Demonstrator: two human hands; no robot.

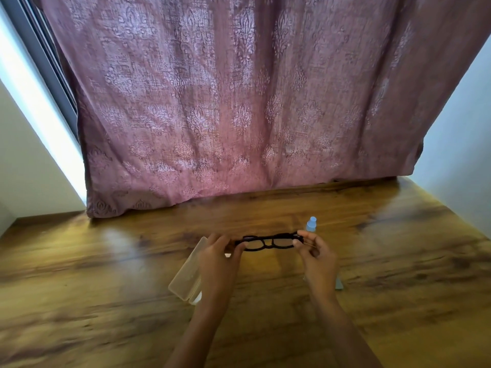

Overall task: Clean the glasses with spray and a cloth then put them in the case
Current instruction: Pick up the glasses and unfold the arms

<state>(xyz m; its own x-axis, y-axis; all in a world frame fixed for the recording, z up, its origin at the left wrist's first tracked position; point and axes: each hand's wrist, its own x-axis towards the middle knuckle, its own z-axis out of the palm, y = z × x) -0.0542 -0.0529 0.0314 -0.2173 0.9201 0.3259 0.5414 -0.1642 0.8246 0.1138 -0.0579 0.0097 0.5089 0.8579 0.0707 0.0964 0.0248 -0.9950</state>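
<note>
Just below the frame's centre, the left hand [218,257] and right hand [317,257] pinch the ends of the dark-framed glasses [269,241], held above the wooden table [106,274]. The case [186,274] lies lower left, the spray bottle [311,224] just behind.

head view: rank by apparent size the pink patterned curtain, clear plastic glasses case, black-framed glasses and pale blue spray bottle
1. pink patterned curtain, by far
2-3. clear plastic glasses case and black-framed glasses: similar length, case partly behind the left hand, so unranked
4. pale blue spray bottle, only its top showing
</note>
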